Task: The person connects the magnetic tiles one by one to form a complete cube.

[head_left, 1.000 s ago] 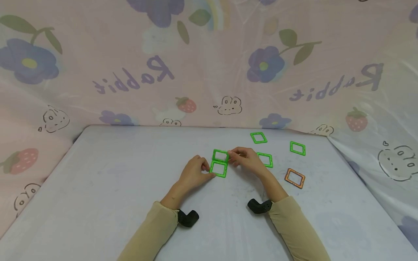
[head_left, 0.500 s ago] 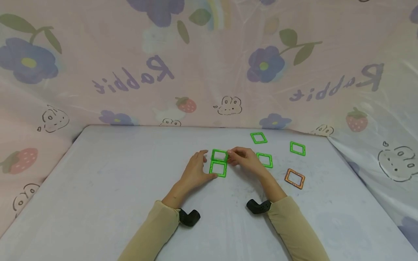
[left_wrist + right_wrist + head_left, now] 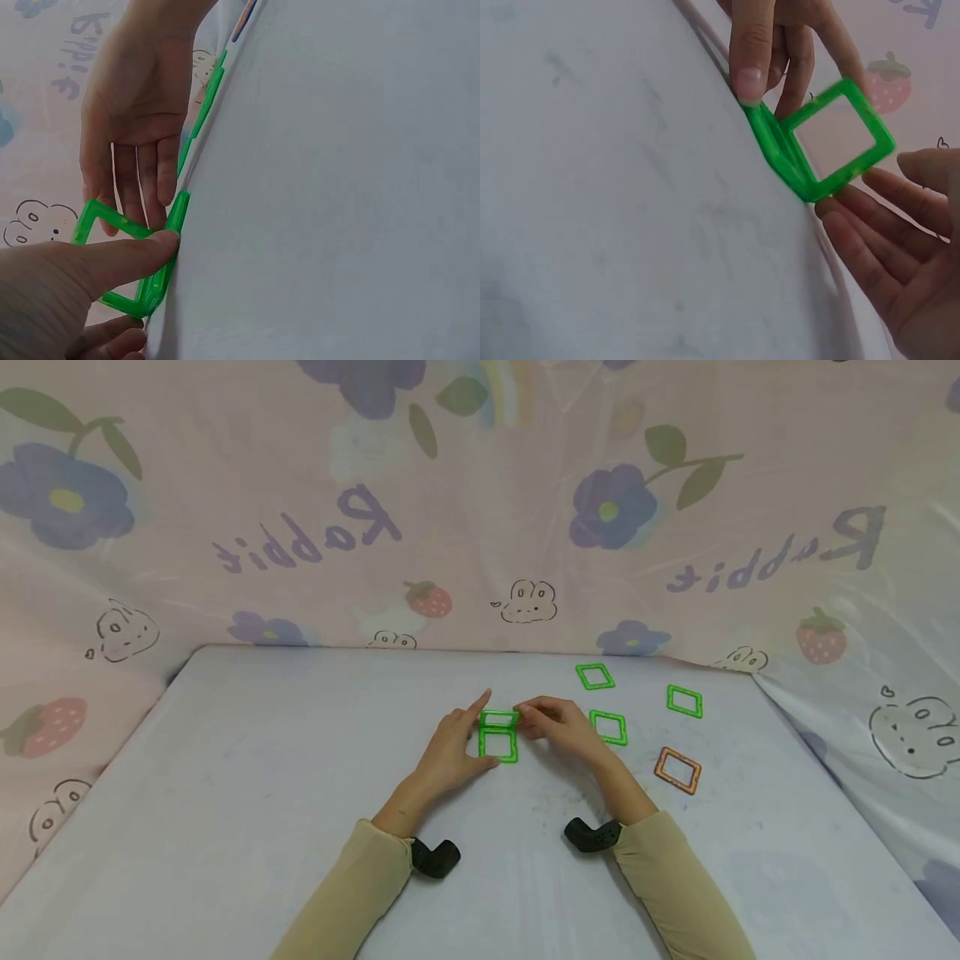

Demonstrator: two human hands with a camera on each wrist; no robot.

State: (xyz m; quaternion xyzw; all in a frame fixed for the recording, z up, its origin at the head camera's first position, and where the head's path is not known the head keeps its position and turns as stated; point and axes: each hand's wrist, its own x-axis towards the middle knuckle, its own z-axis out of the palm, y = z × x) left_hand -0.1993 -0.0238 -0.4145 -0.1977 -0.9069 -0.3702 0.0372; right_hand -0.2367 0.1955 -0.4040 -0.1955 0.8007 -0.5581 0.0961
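Observation:
Two green square magnetic tiles meet along one edge on the table. The near tile (image 3: 498,762) lies flat; the far tile (image 3: 886,142) is tilted up from the shared edge, its window showing in both wrist views. My left hand (image 3: 444,752) reaches round the left side, thumb pressing the flat tile's near edge, index finger stretched along the raised tile's left side. My right hand (image 3: 558,727) holds the raised tile's right edge at its corner with thumb and fingertips. In the left wrist view, the left thumb (image 3: 131,262) crosses in front of the tiles and hides part of them.
To the right lie a green tile (image 3: 609,727) close by the right hand, another green tile (image 3: 595,677) at the back, a third green tile (image 3: 685,702) and an orange tile (image 3: 678,770). A patterned cloth (image 3: 465,527) rises behind the white table (image 3: 262,793).
The far tile has swung up from nearly flat, hinging on the shared edge, with the right hand at its corner. My left fingers have uncurled and stretched forward along the tiles.

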